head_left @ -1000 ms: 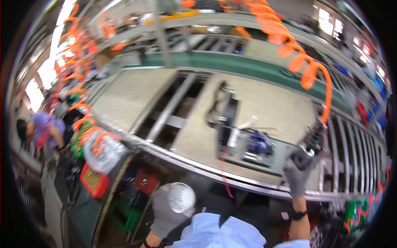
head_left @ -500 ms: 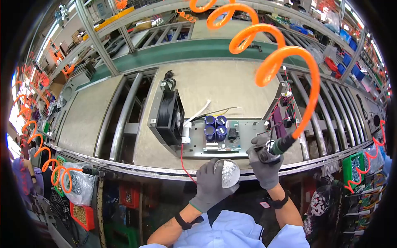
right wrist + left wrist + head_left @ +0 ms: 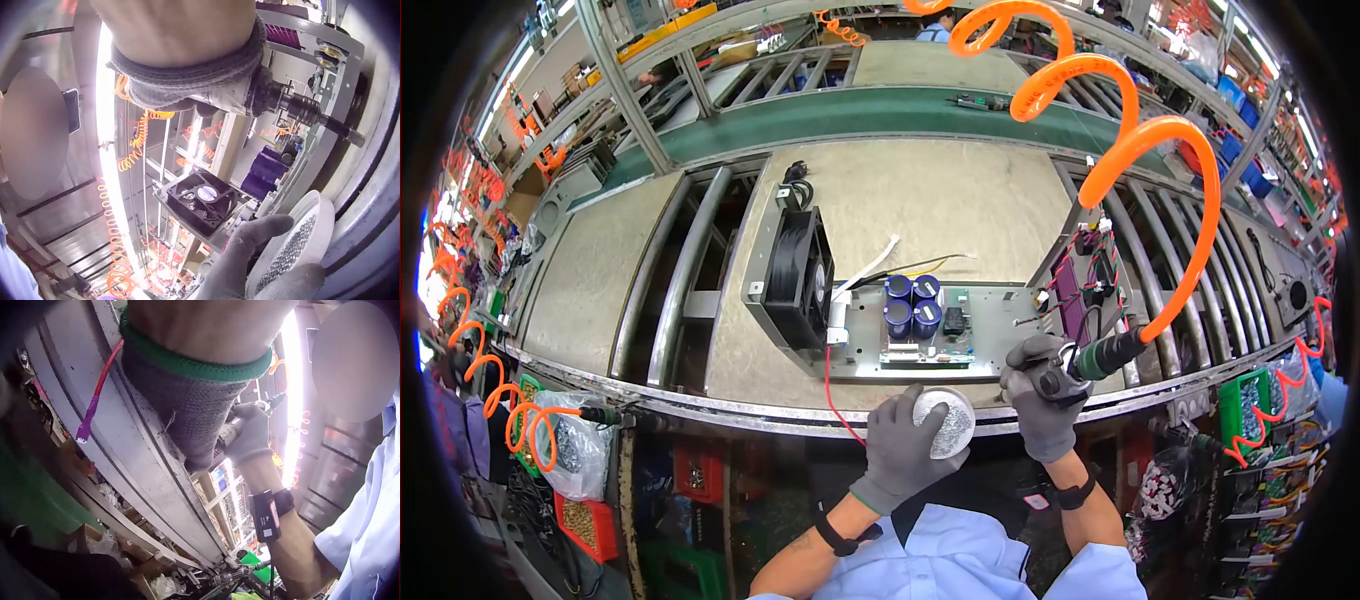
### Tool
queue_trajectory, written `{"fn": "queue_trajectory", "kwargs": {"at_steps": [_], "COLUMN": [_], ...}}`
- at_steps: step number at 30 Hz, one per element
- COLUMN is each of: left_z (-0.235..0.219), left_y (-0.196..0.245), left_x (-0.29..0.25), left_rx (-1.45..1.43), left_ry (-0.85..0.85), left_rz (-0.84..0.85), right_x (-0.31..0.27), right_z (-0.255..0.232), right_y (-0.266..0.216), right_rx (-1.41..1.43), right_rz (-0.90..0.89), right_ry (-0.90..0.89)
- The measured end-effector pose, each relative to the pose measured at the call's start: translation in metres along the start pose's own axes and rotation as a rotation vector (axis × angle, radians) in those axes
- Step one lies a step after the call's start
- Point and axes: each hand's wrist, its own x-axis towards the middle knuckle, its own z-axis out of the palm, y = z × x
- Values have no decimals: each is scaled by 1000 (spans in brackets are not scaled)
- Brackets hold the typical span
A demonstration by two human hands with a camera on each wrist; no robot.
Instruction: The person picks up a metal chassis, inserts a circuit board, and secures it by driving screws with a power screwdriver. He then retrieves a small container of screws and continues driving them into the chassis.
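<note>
In the head view my gloved left hand (image 3: 892, 448) grips a white round dish (image 3: 953, 438) of small metal pieces at the bench's front edge, thumb over its rim. Just right of it, my gloved right hand (image 3: 1042, 412) is curled round an air screwdriver (image 3: 1065, 376) on an orange coiled hose (image 3: 1203, 235). Behind them lies a metal chassis (image 3: 995, 350) with a black fan (image 3: 802, 280) and several blue capacitors (image 3: 912, 306). The right wrist view shows the driver's bit (image 3: 342, 130) pointing away from the glove, above the dish (image 3: 322, 228).
Metal rollers (image 3: 690, 270) flank the pale board (image 3: 900, 185), and a green belt (image 3: 840, 113) runs behind. A red wire (image 3: 829, 385) hangs over the front edge. Red bins (image 3: 590, 525) stand at lower left, a green bin (image 3: 1245, 408) at right.
Over the last second my right hand has come in leftward with the driver, and my left hand has risen with the dish to the bench edge beside it. The head view has also shifted.
</note>
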Motion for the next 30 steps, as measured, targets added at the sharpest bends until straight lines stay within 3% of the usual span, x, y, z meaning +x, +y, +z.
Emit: {"fn": "queue_trajectory", "kwargs": {"at_steps": [5,10,14,21,22,30], "left_z": [-3,1,-1,-2,-6,-2], "left_y": [1,2,1,-1,1,-4], "left_x": [3,3,3,1,3,3], "left_rx": [44,39,25,-8,-2,-25], "left_ry": [-13,22,18,-37,-62,-69], "left_rz": [12,3,0,-35,-38,-32], "right_x": [-5,-2,1,-4,-3,1], "right_z": [16,31,45,45,50,57], "right_y": [-19,-19,-15,10,-1,6], "right_rx": [95,185,211,71,110,8], "right_rz": [99,69,106,128,201,50], "right_ry": [-76,-143,-112,-190,-124,-189]}}
